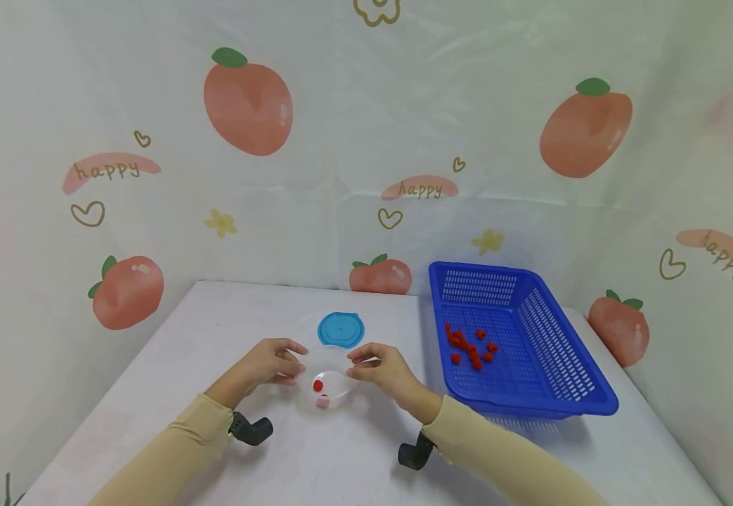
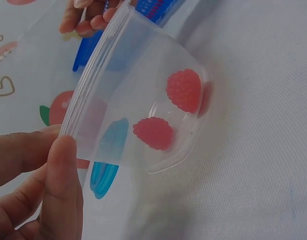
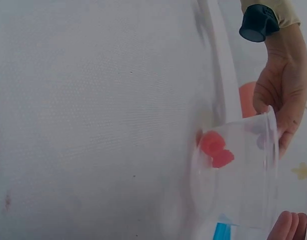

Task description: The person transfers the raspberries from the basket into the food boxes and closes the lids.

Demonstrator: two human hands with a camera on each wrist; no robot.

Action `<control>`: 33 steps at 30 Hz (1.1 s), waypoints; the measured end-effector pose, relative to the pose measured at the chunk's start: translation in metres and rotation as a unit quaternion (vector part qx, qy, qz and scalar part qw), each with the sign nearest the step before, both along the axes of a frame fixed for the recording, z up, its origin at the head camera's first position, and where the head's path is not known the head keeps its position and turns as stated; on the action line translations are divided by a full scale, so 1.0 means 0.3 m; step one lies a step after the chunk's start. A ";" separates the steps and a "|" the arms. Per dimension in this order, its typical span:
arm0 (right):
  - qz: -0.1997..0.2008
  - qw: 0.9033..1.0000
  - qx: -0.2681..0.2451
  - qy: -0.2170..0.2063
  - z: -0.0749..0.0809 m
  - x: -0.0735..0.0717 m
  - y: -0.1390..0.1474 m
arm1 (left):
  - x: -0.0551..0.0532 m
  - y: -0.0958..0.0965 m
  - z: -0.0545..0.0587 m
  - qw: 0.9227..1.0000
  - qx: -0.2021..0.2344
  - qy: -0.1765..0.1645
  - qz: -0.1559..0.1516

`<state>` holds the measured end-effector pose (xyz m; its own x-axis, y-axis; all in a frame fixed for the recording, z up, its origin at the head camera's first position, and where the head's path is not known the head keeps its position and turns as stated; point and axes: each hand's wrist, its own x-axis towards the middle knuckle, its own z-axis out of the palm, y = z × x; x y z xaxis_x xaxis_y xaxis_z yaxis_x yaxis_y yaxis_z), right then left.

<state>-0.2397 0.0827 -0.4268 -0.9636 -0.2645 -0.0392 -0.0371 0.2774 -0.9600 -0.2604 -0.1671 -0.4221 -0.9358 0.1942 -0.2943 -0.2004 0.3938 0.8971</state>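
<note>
One clear tub [image 2: 136, 82] holds two red berries [image 2: 183, 91], with one blue lid [image 1: 341, 329] and one blue basket [image 1: 527, 362] (its red pieces [image 1: 456, 343] overlap too much to count).

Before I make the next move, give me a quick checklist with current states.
1. Left hand pinching the clear container at its rim: ok.
2. Right hand gripping too: cannot tell; fingers are at the rim.
3. Two berries inside the container: ok.
4. Blue lid off, lying on the table: ok.
5. Container base touching the table: cannot tell.
6. Blue basket holding red berries: ok.
</note>
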 end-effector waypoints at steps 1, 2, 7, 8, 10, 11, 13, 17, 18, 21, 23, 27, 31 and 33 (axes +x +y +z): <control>0.001 1.000 -0.001 0.000 0.003 -0.001 0.002 | 0.000 0.000 0.000 1.000 0.000 0.001 0.000; 0.002 1.000 -0.001 -0.001 0.007 0.000 0.004 | 0.000 -0.001 -0.002 1.000 0.001 0.001 0.000; 0.011 1.000 -0.005 -0.004 0.026 0.012 0.020 | -0.001 -0.001 -0.005 1.000 0.000 0.003 0.000; 0.014 1.000 -0.008 -0.005 0.030 0.016 0.025 | -0.001 -0.001 -0.005 1.000 -0.001 0.002 0.000; 0.020 1.000 -0.010 -0.005 0.039 0.026 0.036 | -0.001 0.000 -0.005 1.000 -0.004 0.002 0.002; 0.024 1.000 -0.011 -0.005 0.045 0.031 0.043 | -0.001 0.001 -0.005 1.000 -0.005 0.002 0.002; 0.031 0.999 -0.013 0.000 0.061 0.041 0.057 | -0.002 0.002 -0.005 1.000 -0.006 0.001 0.004; 0.045 0.999 -0.024 0.006 0.113 0.064 0.091 | -0.001 0.002 -0.005 1.000 -0.010 0.001 0.004; 0.047 0.999 -0.026 0.009 0.125 0.068 0.101 | -0.001 0.002 -0.005 1.000 -0.011 0.001 0.003; 0.054 0.998 -0.027 0.014 0.163 0.075 0.134 | -0.001 0.001 -0.003 1.000 -0.013 0.002 0.003; 0.052 0.998 -0.029 0.019 0.189 0.077 0.157 | 0.000 0.002 -0.004 1.000 -0.015 0.002 0.002; 0.044 0.998 -0.034 0.037 0.238 0.075 0.203 | 0.002 0.003 -0.004 1.000 -0.022 0.004 0.002; 0.034 0.998 -0.040 0.047 0.287 0.061 0.253 | 0.004 0.002 -0.003 1.000 -0.022 0.007 0.000; 0.030 0.997 -0.037 0.053 0.307 0.049 0.279 | 0.004 0.000 -0.003 1.000 -0.018 0.007 -0.001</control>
